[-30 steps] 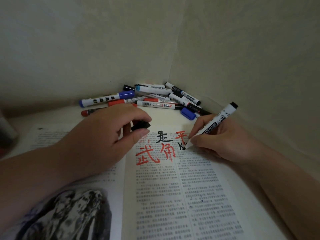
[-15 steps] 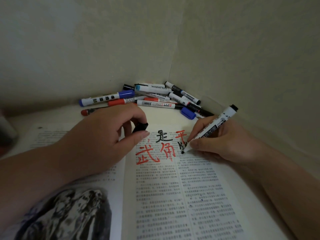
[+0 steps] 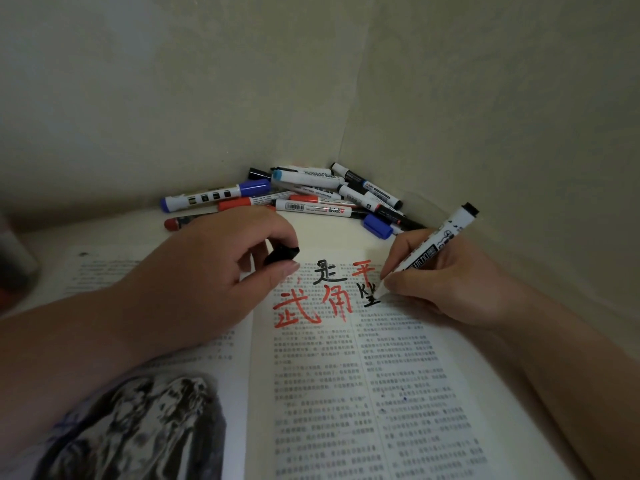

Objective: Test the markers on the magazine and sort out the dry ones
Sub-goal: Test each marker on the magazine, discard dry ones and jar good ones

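Observation:
An open magazine (image 3: 346, 393) lies before me, its right page marked with red and black handwritten characters near the top. My right hand (image 3: 446, 282) grips a white marker with black ink (image 3: 436, 247), its tip touching the page at a fresh black character. My left hand (image 3: 211, 271) rests on the left page and pinches the marker's black cap (image 3: 282, 254) between thumb and fingers. A heap of several markers (image 3: 311, 199) with blue, red and black caps lies in the corner behind the magazine.
Pale walls meet in a corner just behind the marker heap, close on the right of my right hand. A dark cylindrical object (image 3: 14, 261) stands at the far left edge, blurred. The magazine's left page bears a dark ink picture (image 3: 138, 427).
My right hand has drawn more black strokes below the red character, the marker tip moving slightly down and right. My left hand has kept hold of the cap and stayed in place.

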The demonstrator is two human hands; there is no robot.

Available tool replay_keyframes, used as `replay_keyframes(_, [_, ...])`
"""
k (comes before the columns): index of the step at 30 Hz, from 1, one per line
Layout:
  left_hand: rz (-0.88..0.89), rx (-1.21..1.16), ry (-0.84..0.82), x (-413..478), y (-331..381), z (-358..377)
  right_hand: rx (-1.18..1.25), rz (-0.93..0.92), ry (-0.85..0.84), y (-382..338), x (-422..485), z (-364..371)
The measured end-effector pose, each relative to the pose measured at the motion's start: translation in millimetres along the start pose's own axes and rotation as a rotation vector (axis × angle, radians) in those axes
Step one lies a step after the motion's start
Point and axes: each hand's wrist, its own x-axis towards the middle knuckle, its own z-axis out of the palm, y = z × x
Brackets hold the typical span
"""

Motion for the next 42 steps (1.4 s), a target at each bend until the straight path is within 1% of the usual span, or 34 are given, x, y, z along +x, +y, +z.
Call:
replay_keyframes(4, [0.026,-0.013,0.001,0.7,-1.8,1.5,0.017,0.032,-0.095,0.9,-0.3,-1.7])
replay_keyframes(7, [0.026,-0.019,-0.001,0.9,-1.6,1.4,-0.019,0.043,-0.073,2.3,2.5,-2.6])
replay_keyframes(12, [0.006,-0.016,-0.009,0.3,-1.1,1.6,-0.104,-0.024,-0.026,3.6,2.7,-1.6])
replay_keyframes(14, [-0.035,-0.043,0.008,-1.0,-0.5,1.3,0.010,-0.074,0.077,5.2,3.3,-1.2])
replay_keyframes(16, [-0.063,-0.065,0.009,-2.1,0.5,1.6,0.202,-0.137,0.205,5.8,5.1,-4.6])
replay_keyframes(17, [-0.060,-0.060,0.000,-2.3,1.6,1.7,0.267,-0.169,0.228,5.3,5.9,-5.8])
replay_keyframes(19, [-0.043,-0.062,-0.028,-2.0,3.7,2.2,0.298,-0.206,0.214,2.8,5.9,-4.0])
replay_keyframes(21, [-0.055,-0.111,-0.070,-1.8,5.7,2.1,0.272,-0.193,0.182,-2.4,4.3,3.2])
replay_keyframes(25, [-0.102,-0.179,-0.101,-1.4,6.6,-0.2,0.324,-0.155,0.117,-28.8,6.3,15.1])
replay_keyframes(28, [-0.153,-0.229,-0.126,-0.3,8.8,-2.8,0.223,-0.164,0.024,-58.5,10.6,24.6])
replay_keyframes(30, [-0.169,-0.256,-0.154,0.5,10.6,-4.0,0.139,-0.245,-0.016,-73.4,15.1,33.8])
replay_keyframes(33, [-0.180,-0.245,-0.194,0.5,13.5,-6.3,0.064,-0.392,0.010,-77.6,23.0,49.0])
replay_keyframes(35, [-0.186,-0.239,-0.201,0.1,14.9,-7.2,0.079,-0.437,0.039,-68.4,25.0,57.4])
replay_keyframes(39, [-0.216,-0.242,-0.203,1.5,12.2,-4.8,0.030,-0.431,0.026,-52.3,25.0,64.7])
replay_keyframes(42, [-0.219,-0.251,-0.198,2.3,13.5,-4.8,-0.029,-0.380,0.030,-46.6,24.8,64.3])
